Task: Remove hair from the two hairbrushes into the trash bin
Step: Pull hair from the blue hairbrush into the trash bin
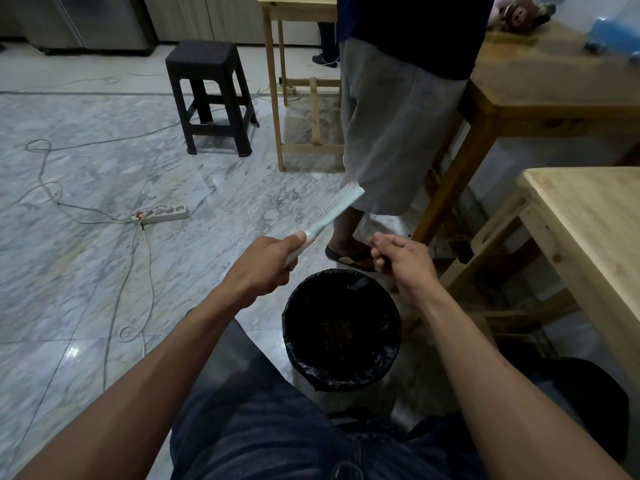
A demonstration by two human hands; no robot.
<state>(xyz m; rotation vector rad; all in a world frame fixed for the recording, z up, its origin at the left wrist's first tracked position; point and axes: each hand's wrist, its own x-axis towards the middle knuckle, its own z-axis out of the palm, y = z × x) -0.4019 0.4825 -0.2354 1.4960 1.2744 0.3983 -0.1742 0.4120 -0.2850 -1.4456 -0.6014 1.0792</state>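
The pale hairbrush is gripped by its handle in the left hand, above the trash bin. The right hand's fingers are pinched together; hair cannot be discerned. Release over the bin is judged next.

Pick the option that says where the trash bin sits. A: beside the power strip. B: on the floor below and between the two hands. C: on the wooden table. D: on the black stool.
B: the black-lined trash bin stands on the marble floor, below the left hand gripping the hairbrush and the right hand.
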